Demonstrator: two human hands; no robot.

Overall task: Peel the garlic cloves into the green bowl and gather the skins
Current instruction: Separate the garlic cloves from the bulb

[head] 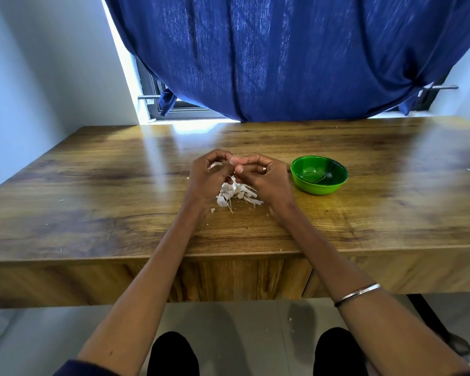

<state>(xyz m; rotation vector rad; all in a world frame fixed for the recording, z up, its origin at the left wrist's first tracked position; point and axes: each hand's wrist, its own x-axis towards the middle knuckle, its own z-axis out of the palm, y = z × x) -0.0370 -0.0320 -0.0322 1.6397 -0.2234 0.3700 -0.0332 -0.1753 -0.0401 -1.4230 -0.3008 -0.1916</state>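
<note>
I saw both hands mid-desk, the left hand (209,175) and right hand (261,176) pinching one small garlic piece (215,165) together above the skins (236,194). The green bowl (319,175) stood just right of them.

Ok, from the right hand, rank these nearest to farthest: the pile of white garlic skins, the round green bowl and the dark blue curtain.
1. Pile of white garlic skins: on the wooden table, just below the right hand, to its left.
2. Round green bowl: on the table, to its right.
3. Dark blue curtain: hanging beyond the table's far edge.
</note>
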